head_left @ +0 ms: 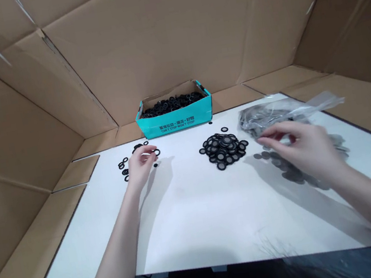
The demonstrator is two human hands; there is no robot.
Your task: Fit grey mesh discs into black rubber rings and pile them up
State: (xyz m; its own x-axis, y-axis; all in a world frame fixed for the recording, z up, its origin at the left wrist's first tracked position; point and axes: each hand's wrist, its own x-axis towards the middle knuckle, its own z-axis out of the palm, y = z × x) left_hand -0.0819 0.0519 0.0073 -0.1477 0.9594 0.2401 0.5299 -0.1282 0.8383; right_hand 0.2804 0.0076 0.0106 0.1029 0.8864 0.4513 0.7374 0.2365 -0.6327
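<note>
My left hand (141, 162) is closed in a pinch on a black rubber ring (157, 152), held above the left part of the white board. Just left of this hand lie several loose black rings (121, 165). On the right, my right hand (296, 145) hovers over a spread of thin grey discs (294, 175), thumb and forefinger pressed together. Whatever sits between those fingertips, if anything, is too small to make out. Between the hands rests a heap of black rings with grey centres (223, 149).
A turquoise box (177, 120) full of black rings stands at the back of the white board (184, 216). Behind my right hand lies a clear plastic bag (267, 115) with grey discs in it. Cardboard walls (166, 32) enclose the back and sides.
</note>
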